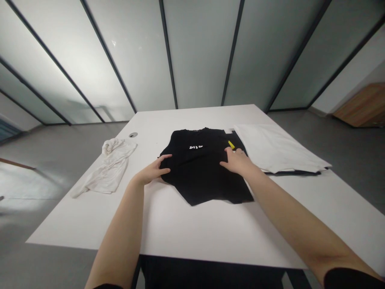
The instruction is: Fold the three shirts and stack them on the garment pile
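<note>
A black T-shirt (pixel 198 172) with small white lettering on its chest lies spread on the white table (pixel 210 237), collar toward the far side. Its lower hem is uneven. At the shirt's left edge rests my left hand (pixel 152 168), thumb and index finger apart; whether the other fingers go under the cloth I cannot tell. Across the shirt, near its right edge, my right hand (pixel 237 160) touches the fabric with its fingers apart. Just beyond those fingers is a yellow patch (pixel 231 144) on the shirt's right sleeve side.
On the right lies a flat stack of folded cloth, white on top (pixel 270 148), with a dark layer beneath; it adjoins the black sleeve. A crumpled white garment (pixel 111 168) lies at the left table edge. Behind it is a round grommet (pixel 132 135). Frosted glass panels (pixel 198 52) stand beyond the table.
</note>
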### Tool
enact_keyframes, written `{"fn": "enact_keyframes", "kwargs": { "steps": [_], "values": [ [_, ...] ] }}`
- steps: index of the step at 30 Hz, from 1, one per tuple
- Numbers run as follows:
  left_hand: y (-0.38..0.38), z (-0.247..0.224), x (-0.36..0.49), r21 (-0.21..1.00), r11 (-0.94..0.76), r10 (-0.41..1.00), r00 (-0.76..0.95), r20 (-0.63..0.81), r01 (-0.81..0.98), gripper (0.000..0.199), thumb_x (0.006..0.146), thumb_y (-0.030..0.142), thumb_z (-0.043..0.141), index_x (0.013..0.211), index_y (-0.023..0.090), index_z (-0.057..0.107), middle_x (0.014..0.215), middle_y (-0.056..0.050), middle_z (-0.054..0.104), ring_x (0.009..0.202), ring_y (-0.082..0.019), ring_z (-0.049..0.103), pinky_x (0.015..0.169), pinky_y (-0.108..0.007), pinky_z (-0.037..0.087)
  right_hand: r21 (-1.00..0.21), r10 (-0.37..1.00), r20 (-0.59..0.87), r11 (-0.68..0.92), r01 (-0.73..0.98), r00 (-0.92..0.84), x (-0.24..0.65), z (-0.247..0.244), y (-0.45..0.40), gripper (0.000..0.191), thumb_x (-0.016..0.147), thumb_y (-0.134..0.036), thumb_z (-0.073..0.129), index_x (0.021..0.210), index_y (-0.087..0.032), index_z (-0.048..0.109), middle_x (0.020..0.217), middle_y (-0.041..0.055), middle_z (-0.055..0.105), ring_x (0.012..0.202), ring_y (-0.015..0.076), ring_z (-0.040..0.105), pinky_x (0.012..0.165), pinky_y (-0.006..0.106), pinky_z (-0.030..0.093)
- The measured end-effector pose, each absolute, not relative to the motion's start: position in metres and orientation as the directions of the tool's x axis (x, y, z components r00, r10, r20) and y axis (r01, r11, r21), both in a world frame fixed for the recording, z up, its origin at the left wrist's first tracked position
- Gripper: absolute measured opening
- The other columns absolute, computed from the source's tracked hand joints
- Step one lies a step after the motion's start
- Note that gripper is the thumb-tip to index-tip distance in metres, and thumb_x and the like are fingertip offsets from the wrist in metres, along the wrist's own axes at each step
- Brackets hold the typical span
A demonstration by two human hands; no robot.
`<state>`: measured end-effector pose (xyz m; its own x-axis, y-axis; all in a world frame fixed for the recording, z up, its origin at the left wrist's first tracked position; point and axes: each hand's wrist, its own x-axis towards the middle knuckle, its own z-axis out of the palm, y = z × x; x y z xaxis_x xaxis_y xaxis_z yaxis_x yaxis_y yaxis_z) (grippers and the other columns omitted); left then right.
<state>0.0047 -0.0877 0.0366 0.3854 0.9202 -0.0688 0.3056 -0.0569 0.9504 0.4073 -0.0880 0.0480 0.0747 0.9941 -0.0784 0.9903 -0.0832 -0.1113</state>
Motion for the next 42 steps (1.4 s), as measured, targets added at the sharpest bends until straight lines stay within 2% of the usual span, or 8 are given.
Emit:
{"fn": "enact_keyframes", "kwargs": {
  "steps": [6,10,14,19,22,29,34,42],
  "values": [
    [-0.088,0.042,-0.002,0.957,0.005,0.957,0.276,-0.088,0.289,0.067,0.081,0.041,0.084,0.144,0.023,0.066,0.111,-0.009,0.075,0.096,-0.025,0.074,0.078,-0.037,0.063,-0.223,0.989,-0.149,-0.031,0.974,-0.003,0.418,0.049,-0.080,0.052,0.099,-0.018,0.059,0.151,-0.020,0.050,0.121,0.0190,0.072,0.104,0.0340,0.073,0.091,0.041,0.051],
    [-0.077,0.038,0.005,0.995,0.049,0.997,0.061,-0.054,0.089,0.083,0.078,0.045,0.086,0.150,0.018,0.055,0.095,-0.006,0.077,0.081,-0.021,0.073,0.072,-0.032,0.059,-0.334,0.990,0.113,-0.046,0.942,0.088,0.425,0.044,-0.071,0.037,0.102,-0.015,0.044,0.134,-0.020,0.062,0.124,0.0187,0.069,0.113,0.0336,0.069,0.098,0.042,0.050],
    [-0.072,0.033,0.012,1.000,-0.021,0.997,-0.079,0.022,0.013,0.092,0.079,0.049,0.085,0.155,0.019,0.044,0.091,-0.003,0.077,0.077,-0.017,0.071,0.071,-0.028,0.056,-0.414,0.950,0.292,0.018,0.910,0.114,0.423,0.041,-0.071,0.039,0.104,-0.019,0.042,0.141,-0.017,0.056,0.138,0.0215,0.061,0.127,0.0339,0.062,0.106,0.042,0.048],
    [-0.085,0.038,0.006,0.956,0.051,0.974,0.196,-0.111,0.288,0.088,0.079,0.048,0.088,0.154,0.020,0.050,0.078,0.002,0.071,0.069,-0.017,0.068,0.065,-0.028,0.054,-0.293,0.995,-0.007,-0.095,0.951,0.097,0.420,0.047,-0.080,0.058,0.104,-0.037,0.059,0.156,-0.015,0.042,0.130,0.0246,0.066,0.116,0.0386,0.069,0.099,0.045,0.050],
    [-0.090,0.043,0.002,0.930,0.020,0.956,0.265,-0.125,0.367,0.080,0.078,0.042,0.090,0.149,0.021,0.059,0.067,0.006,0.060,0.058,-0.014,0.061,0.057,-0.026,0.049,-0.266,0.987,-0.152,-0.085,0.960,0.045,0.424,0.052,-0.081,0.055,0.103,-0.031,0.060,0.155,-0.019,0.044,0.115,0.0183,0.075,0.104,0.0367,0.074,0.092,0.043,0.051],
    [-0.084,0.045,0.012,0.997,0.041,0.998,0.035,-0.043,0.063,0.093,0.080,0.038,0.083,0.162,0.023,0.041,0.085,0.000,0.075,0.070,-0.016,0.069,0.063,-0.024,0.052,-0.471,0.993,0.061,-0.058,0.880,0.098,0.431,0.056,-0.073,0.043,0.104,-0.019,0.046,0.146,-0.019,0.051,0.124,0.0174,0.076,0.109,0.0328,0.073,0.097,0.040,0.052],
    [-0.086,0.043,0.014,0.982,0.140,0.988,0.050,-0.147,0.124,0.088,0.082,0.039,0.083,0.161,0.026,0.047,0.084,-0.001,0.074,0.062,-0.014,0.064,0.055,-0.020,0.045,-0.500,0.994,-0.095,-0.101,0.860,0.062,0.437,0.057,-0.074,0.050,0.106,-0.034,0.053,0.153,-0.019,0.043,0.113,0.0142,0.077,0.099,0.0300,0.073,0.089,0.038,0.054],
    [-0.087,0.042,0.020,0.974,0.113,0.994,-0.011,-0.113,0.197,0.061,0.079,0.035,0.086,0.136,0.019,0.069,0.071,0.002,0.069,0.066,-0.016,0.066,0.060,-0.023,0.049,-0.479,0.960,-0.276,-0.091,0.873,-0.051,0.449,0.072,-0.082,0.041,0.097,-0.042,0.073,0.135,-0.028,0.065,0.089,0.0044,0.073,0.062,0.0194,0.062,0.061,0.031,0.050]
  ]
}}
